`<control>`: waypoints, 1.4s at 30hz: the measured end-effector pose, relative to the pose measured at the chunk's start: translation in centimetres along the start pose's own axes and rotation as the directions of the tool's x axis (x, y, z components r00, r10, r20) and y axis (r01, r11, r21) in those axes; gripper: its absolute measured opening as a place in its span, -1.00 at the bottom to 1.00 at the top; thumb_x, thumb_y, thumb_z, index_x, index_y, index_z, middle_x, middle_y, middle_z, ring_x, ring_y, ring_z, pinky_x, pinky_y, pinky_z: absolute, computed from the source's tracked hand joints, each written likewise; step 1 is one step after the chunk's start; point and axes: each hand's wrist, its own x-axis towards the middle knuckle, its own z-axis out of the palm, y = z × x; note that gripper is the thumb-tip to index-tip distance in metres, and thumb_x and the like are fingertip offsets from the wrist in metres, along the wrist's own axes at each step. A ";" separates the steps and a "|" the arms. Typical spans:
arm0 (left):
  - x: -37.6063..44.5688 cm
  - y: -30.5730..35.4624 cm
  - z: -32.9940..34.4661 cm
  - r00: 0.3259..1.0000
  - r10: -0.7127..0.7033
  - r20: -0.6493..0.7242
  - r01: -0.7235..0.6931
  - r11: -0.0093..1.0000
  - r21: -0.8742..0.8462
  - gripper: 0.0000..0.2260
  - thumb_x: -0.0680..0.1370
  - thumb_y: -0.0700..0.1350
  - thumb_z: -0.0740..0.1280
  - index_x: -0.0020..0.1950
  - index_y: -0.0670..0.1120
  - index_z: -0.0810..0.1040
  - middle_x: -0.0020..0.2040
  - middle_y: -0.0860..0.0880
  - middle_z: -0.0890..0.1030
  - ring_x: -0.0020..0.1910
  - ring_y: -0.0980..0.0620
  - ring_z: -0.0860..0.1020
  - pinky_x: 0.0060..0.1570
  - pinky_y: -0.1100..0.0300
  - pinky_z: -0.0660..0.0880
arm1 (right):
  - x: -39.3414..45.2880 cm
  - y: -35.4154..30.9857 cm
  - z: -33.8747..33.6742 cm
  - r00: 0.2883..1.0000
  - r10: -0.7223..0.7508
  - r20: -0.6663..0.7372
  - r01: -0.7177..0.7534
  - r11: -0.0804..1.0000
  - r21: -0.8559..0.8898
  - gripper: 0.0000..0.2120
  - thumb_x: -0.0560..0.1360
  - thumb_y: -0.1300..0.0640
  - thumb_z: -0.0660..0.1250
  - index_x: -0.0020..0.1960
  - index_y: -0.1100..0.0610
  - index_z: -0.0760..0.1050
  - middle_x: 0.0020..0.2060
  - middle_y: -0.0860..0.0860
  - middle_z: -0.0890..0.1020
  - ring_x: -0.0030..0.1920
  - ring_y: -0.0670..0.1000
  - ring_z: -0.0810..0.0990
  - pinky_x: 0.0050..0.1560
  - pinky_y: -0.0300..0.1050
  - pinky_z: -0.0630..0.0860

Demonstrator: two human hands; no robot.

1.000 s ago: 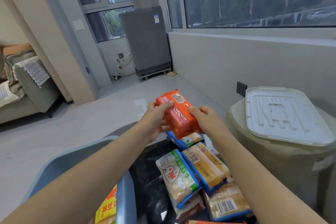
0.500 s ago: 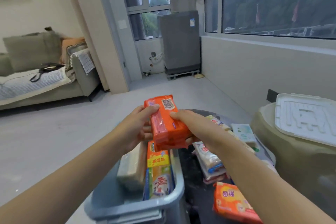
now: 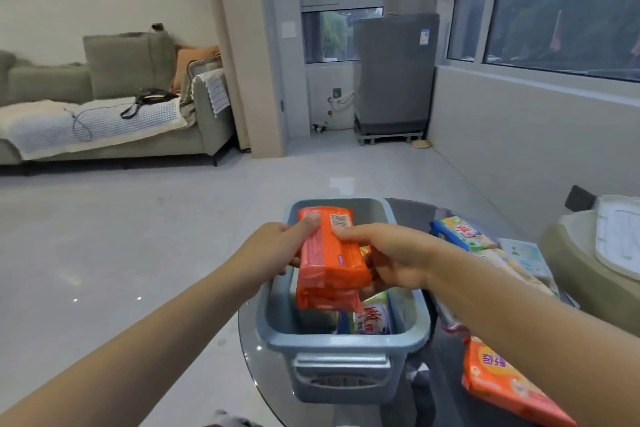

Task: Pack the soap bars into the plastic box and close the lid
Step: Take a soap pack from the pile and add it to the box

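Observation:
An orange soap pack [image 3: 330, 260] hangs over the grey-blue plastic box [image 3: 341, 343], held from both sides. My left hand [image 3: 277, 246] grips its left edge and my right hand [image 3: 388, 256] grips its right edge. Inside the box, a white and blue soap pack [image 3: 375, 317] stands at the right. Outside the box, on the dark glass table [image 3: 446, 392], lie another orange soap pack [image 3: 502, 378] and a blue and green soap pack [image 3: 462, 232] with several others behind my right arm. The white lid [image 3: 620, 239] lies on a beige stool at the right edge.
The beige stool [image 3: 585, 274] stands right of the table. A grey sofa [image 3: 104, 107] is far left and a covered washing machine [image 3: 394, 73] stands by the windows. Pale floor [image 3: 138, 236] spreads left of the table.
Both hands have carried the orange soap pack leftward from above the pile of packs to above the box. My head has turned left, bringing the box to centre view.

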 end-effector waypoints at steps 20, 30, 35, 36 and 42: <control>-1.0 -5.6 0.8 0.993 -0.053 0.108 0.085 0.946 -0.314 -0.33 0.49 -0.01 0.36 0.46 0.30 0.05 0.27 0.04 0.47 0.04 0.05 0.58 -0.15 0.22 0.55 | 2.8 1.1 2.0 0.872 0.366 0.325 -0.373 0.927 -0.041 -0.69 0.59 -0.01 0.06 0.08 0.21 0.41 -0.06 0.15 0.57 0.03 0.13 0.50 0.30 0.12 0.27; -0.3 -6.2 0.7 0.970 -0.155 0.190 0.211 0.922 -0.325 -0.07 0.44 -0.22 0.43 0.41 0.43 -0.14 -0.06 0.15 0.45 -0.19 -0.01 0.65 -0.39 0.15 0.61 | 3.9 1.5 3.5 0.875 0.457 0.160 -0.475 0.874 0.100 -0.61 0.54 0.21 0.22 0.30 0.27 0.20 -0.01 0.28 0.51 0.10 0.27 0.50 0.20 0.31 0.31; -0.2 -6.2 0.9 0.973 -0.185 0.139 0.219 0.929 -0.298 -0.08 0.45 -0.26 0.41 0.45 0.37 -0.13 -0.10 0.18 0.44 -0.20 0.02 0.61 -0.47 0.20 0.57 | 4.5 1.5 4.6 0.864 0.490 0.117 -0.482 0.871 -0.096 -0.66 0.59 0.15 0.13 0.32 0.24 0.21 0.18 0.23 0.52 0.29 0.23 0.43 0.34 0.25 0.26; -0.2 -6.2 0.9 0.976 -0.185 0.118 0.212 0.935 -0.286 -0.09 0.46 -0.24 0.41 0.45 0.37 -0.13 -0.11 0.22 0.41 -0.19 0.07 0.58 -0.49 0.24 0.55 | 4.7 1.3 4.8 0.855 0.504 0.122 -0.484 0.860 -0.160 -0.69 0.60 0.14 0.12 0.30 0.23 0.25 0.26 0.22 0.49 0.32 0.22 0.41 0.37 0.23 0.23; 0.0 -6.8 0.9 0.985 -0.154 0.072 0.168 0.947 -0.275 -0.09 0.43 -0.17 0.44 0.48 0.32 -0.10 -0.12 0.33 0.35 -0.16 0.23 0.48 -0.40 0.37 0.41 | 6.0 1.0 4.9 0.847 0.531 -0.016 -0.459 0.717 -0.525 -0.50 0.54 0.12 0.24 0.39 0.31 0.19 0.32 0.26 0.44 0.29 0.20 0.47 0.25 0.00 0.41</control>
